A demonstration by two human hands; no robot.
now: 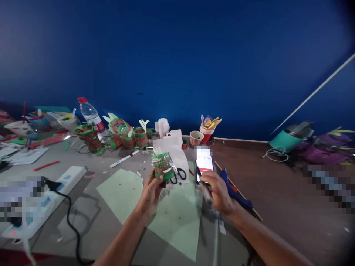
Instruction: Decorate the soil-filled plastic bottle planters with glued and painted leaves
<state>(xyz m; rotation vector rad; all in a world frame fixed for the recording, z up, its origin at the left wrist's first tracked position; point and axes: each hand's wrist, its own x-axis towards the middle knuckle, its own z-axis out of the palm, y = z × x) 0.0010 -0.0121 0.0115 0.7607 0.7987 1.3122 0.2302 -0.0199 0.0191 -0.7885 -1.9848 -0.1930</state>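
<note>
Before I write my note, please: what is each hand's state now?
Left hand: closed, holding a small green-brown pot.
Right hand: closed on a slim blurred tool, near the phone.

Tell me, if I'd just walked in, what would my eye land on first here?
Probably the huge blue wall filling the upper part of the view, then the brightly lit phone near the middle, with the right hand and its slim tool over the lower part. Just left of that, the left hand holds up a small green-and-brown craft piece above pale green sheets.
</note>
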